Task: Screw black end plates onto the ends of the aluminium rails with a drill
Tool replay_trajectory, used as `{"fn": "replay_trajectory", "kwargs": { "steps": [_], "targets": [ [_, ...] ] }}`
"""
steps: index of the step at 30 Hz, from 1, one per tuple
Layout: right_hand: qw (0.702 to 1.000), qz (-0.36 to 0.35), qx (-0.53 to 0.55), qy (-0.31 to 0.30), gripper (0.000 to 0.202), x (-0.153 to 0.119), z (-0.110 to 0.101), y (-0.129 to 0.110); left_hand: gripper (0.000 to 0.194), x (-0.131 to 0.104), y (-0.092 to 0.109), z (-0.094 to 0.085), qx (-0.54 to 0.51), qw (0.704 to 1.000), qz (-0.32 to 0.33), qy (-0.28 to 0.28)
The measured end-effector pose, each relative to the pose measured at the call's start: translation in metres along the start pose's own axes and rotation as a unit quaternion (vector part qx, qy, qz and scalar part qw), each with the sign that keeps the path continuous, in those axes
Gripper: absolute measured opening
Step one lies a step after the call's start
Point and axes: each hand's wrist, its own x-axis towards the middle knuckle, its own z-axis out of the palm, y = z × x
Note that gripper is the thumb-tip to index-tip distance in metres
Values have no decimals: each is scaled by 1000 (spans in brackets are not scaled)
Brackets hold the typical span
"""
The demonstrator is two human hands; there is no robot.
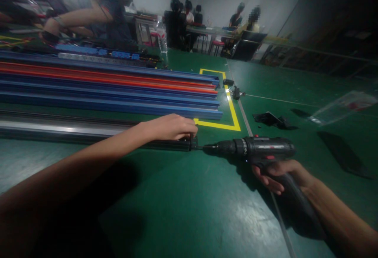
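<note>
My right hand [277, 173] grips a black cordless drill [270, 147] by its handle. The drill points left, and its bit meets a small dark end piece [194, 143] on a long dark metal rail [159, 144]. Over that same end, the fingers of my left hand [177, 127] are curled down and closed on the end piece; the fingertips are partly hidden. The rail lies on the green surface and runs off to the left, with a shiny silver strip along it.
Beyond the rail lie several blue and red rails [165, 102], within a yellow tape outline [233, 112]. Small black parts [270, 119] and a clear plastic bottle [344, 106] lie at right. Another bottle [162, 35] stands behind. A co-worker's arm [79, 17] reaches in at upper left.
</note>
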Motion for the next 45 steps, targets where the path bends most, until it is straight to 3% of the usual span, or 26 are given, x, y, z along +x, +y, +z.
{"fn": "replay_trajectory", "kwargs": {
  "steps": [33,45],
  "targets": [
    [1000,-12,3,8,30,-1,3,1,16,0,0,0,35,999,-9,-26],
    [1000,-11,5,-9,35,1,6,-2,19,0,-2,2,24,1000,3,-9]
  ]
}}
